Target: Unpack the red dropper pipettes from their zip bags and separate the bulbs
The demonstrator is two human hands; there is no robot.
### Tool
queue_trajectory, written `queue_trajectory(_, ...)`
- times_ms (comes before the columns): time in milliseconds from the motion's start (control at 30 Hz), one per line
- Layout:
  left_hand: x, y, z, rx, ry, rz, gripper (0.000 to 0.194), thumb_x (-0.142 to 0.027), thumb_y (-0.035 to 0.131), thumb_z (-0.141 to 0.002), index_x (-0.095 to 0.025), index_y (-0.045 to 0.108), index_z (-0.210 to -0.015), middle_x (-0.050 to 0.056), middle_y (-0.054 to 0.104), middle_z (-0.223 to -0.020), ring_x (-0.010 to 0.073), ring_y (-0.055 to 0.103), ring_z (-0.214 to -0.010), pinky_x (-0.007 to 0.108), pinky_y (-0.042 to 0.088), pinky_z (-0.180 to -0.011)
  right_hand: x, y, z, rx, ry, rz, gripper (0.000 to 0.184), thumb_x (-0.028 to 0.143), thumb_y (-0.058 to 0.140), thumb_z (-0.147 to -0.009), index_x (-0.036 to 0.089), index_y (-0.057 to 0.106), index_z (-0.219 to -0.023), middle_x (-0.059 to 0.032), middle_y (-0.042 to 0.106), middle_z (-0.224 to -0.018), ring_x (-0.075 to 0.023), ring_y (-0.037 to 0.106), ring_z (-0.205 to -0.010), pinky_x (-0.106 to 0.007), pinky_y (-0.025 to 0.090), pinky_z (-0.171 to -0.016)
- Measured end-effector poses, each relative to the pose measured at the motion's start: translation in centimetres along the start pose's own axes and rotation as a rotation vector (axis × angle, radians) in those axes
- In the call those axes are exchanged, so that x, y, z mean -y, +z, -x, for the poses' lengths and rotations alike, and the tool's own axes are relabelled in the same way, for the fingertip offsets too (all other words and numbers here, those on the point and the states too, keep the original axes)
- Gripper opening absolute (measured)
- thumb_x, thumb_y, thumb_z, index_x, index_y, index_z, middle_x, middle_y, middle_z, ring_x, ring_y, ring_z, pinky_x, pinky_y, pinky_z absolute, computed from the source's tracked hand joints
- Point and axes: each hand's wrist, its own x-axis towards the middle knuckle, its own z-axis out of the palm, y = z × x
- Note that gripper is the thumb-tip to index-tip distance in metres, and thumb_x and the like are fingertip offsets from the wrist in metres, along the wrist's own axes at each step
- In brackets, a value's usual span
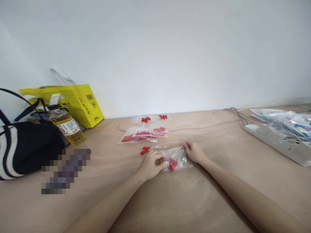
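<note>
Bare forearms, left (114,197) and right (238,187), enter from the bottom edge, nearest the camera, over the brown surface (189,207). Both hands meet at one clear plastic bag (182,161), positioned near the middle of the surface. Left hand (151,164): grip closed on the bag's left edge. Right hand (194,152): grip closed, fingertips pinching the bag's upper right part, the film creased between the two. Red pieces (172,164) sit inside; exact count cannot be told.

Just beyond the left hand lie two loose red-ended pieces (145,151) with clear stems. Farther back, several flat clear packets (128,135) holding red items overlap one another; two further red clusters (146,119) (163,116) lie on clear film near the wall (170,58).

Left side: a black-and-white bag (26,147), a bottle of yellow liquid (70,127) leaning to one side, a yellow bag (90,108), and a dark item (66,171) obscured by pixelation. Right side: a pale power strip (274,142) beside clear plastic packaging (289,121), a grey cable (239,114) at its far end.
</note>
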Motion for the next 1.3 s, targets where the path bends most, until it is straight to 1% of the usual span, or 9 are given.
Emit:
queue_trajectory(133,-0.2,-0.5,0.0,0.096,0.014,0.026,0.042,-0.040,0.069,-0.060,-0.025,0.061,-0.099,-0.001,0.063,-0.088,0.0173,0.054,-0.080,0.030,0.042,-0.075,0.7,0.3,0.4,-0.007,0.013,0.002,0.028,0.028,0.037,-0.084,0.018,0.055,-0.065,-0.0081,0.063,-0.069,-0.0182,0.056,-0.068,-0.028,0.031,-0.063)
queue_trajectory(200,-0.4,-0.8,0.2,0.132,-0.008,0.036,0.039,-0.039,0.067,-0.062,-0.024,0.061,-0.098,-0.002,0.062,-0.078,0.0152,0.054,-0.071,0.027,0.042,-0.068,0.6,0.1,0.5,0.029,-0.025,-0.064,0.027,0.030,0.037,-0.084,0.018,0.056,-0.068,-0.0052,0.062,-0.067,-0.0159,0.055,-0.064,-0.026,0.033,-0.061)
queue_trajectory(300,-0.4,-1.2,0.5,0.147,0.001,0.031,0.025,-0.034,0.054,-0.074,-0.022,0.061,-0.095,0.000,0.058,-0.073,0.0141,0.052,-0.068,0.025,0.041,-0.062,-0.3,-0.8,0.6,0.202,-0.172,-0.356,0.025,0.041,0.052,-0.075,0.018,0.056,-0.081,-0.0001,0.059,-0.068,-0.0123,0.051,-0.060,-0.022,0.035,-0.055)
queue_trajectory(400,0.0,-1.4,0.5,0.110,0.022,0.007,0.024,-0.033,0.046,-0.081,-0.021,0.062,-0.094,0.003,0.057,-0.078,0.0155,0.051,-0.074,0.027,0.042,-0.068,-1.0,-1.5,0.8,0.358,-0.255,-0.550,0.045,0.046,0.068,-0.056,0.017,0.055,-0.087,0.0025,0.055,-0.068,-0.0104,0.046,-0.058,-0.021,0.035,-0.052)
queue_trajectory(733,0.8,-1.4,0.3,0.167,0.043,0.096,0.038,-0.036,0.064,-0.068,-0.023,0.058,-0.102,0.000,0.057,-0.086,0.0134,0.051,-0.073,0.023,0.041,-0.065,0.4,-0.9,1.1,0.078,-0.256,-0.221,0.038,0.054,0.061,-0.060,0.018,0.052,-0.064,0.0025,0.053,-0.056,-0.0101,0.045,-0.051,-0.023,0.032,-0.051)
queue_trajectory(833,0.4,-1.4,0.1,0.141,0.028,-0.005,0.030,-0.036,0.063,-0.068,-0.020,0.059,-0.093,0.001,0.054,-0.082,0.0138,0.051,-0.072,0.025,0.041,-0.066,0.2,-0.7,1.1,0.142,-0.259,-0.354,0.033,0.049,0.061,-0.064,0.017,0.055,-0.070,0.0018,0.055,-0.060,-0.0106,0.046,-0.054,-0.023,0.033,-0.051)
queue_trajectory(1000,-0.4,-1.2,0.2,0.134,0.075,-0.236,0.014,-0.028,0.045,-0.080,-0.018,0.048,-0.071,0.003,0.051,-0.079,0.0164,0.048,-0.075,0.029,0.040,-0.068,-0.1,-0.4,0.8,0.324,-0.265,-0.649,0.028,0.043,0.058,-0.070,0.016,0.057,-0.075,0.0014,0.055,-0.063,-0.0109,0.048,-0.058,-0.023,0.037,-0.054)
queue_trajectory(1167,0.7,-1.5,0.8,0.113,0.093,-0.294,0.015,-0.024,0.033,-0.086,-0.019,0.045,-0.078,0.004,0.050,-0.086,0.0177,0.047,-0.081,0.033,0.041,-0.074,-1.2,-1.0,0.1,0.362,-0.162,-0.799,0.034,0.044,0.064,-0.063,0.014,0.057,-0.078,0.0007,0.057,-0.065,-0.0115,0.050,-0.059,-0.024,0.039,-0.057)
queue_trajectory(1300,2.3,-2.5,1.3,0.089,0.094,-0.308,0.017,-0.024,0.032,-0.086,-0.018,0.047,-0.085,0.005,0.050,-0.089,0.0183,0.049,-0.083,0.034,0.042,-0.076,-3.7,-2.1,-0.6,0.369,-0.129,-0.844,0.037,0.039,0.067,-0.059,0.015,0.052,-0.083,0.0023,0.055,-0.065,-0.0111,0.051,-0.060,-0.025,0.040,-0.058)
